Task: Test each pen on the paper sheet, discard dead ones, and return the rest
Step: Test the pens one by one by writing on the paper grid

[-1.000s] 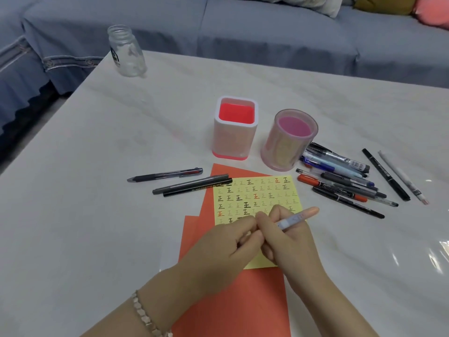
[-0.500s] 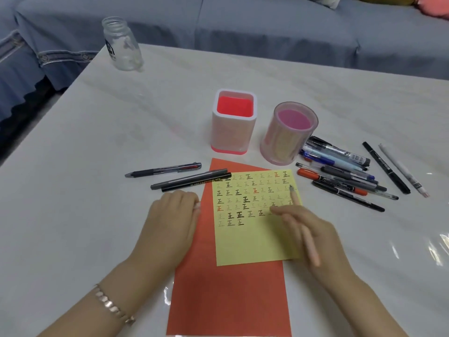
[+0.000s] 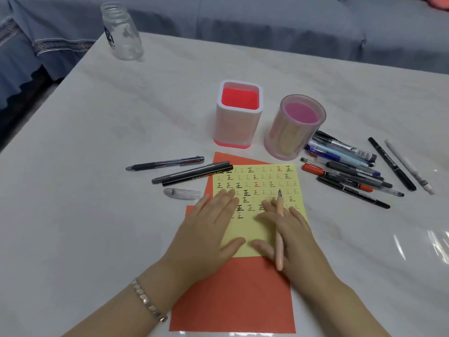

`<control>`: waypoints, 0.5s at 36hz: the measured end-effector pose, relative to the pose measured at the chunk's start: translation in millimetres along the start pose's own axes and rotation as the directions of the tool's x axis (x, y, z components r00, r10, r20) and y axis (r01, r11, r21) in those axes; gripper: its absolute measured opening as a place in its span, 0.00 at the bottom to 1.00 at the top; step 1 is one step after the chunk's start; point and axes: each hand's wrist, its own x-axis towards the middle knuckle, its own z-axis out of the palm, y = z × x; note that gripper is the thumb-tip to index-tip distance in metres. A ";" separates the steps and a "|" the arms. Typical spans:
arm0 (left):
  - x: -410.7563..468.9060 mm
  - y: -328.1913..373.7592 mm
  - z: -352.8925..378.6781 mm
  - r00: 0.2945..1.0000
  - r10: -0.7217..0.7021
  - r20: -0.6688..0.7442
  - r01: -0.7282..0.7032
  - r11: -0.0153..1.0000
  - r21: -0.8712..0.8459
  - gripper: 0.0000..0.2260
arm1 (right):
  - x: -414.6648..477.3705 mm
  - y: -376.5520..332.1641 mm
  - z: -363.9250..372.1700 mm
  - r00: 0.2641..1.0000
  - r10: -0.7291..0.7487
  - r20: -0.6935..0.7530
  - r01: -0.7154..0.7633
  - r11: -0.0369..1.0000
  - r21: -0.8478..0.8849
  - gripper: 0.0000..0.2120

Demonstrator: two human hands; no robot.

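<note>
Pen [image 3: 279, 229] peach-barrelled, uncapped, dark nib.

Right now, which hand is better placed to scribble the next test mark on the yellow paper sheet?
Right. The right hand holds the peach pen, nib over the yellow paper sheet; the left hand lies flat on it.
</note>
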 end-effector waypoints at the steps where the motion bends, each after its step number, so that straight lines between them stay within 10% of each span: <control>1: 1.8 -1.2 0.7 1.000 -0.014 0.010 0.014 1.000 0.003 0.30 | 0.1 -2.9 -3.2 0.999 0.009 -0.048 -0.008 1.000 0.025 0.19; 9: 4.0 -4.7 5.1 0.998 -0.057 -0.010 0.057 0.998 -0.031 0.31 | 12.2 -20.0 -28.5 0.889 0.411 -0.205 -0.224 0.777 0.588 0.14; 14: 4.8 -4.4 6.6 0.996 -0.067 -0.051 0.064 0.996 -0.068 0.30 | 31.5 -27.4 -31.9 0.826 0.535 -0.180 -0.266 0.650 0.712 0.03; 18: 4.6 -4.4 7.3 0.995 -0.070 -0.075 0.063 0.994 -0.085 0.30 | 41.0 -31.9 -17.8 0.792 0.568 -0.223 -0.263 0.648 0.715 0.13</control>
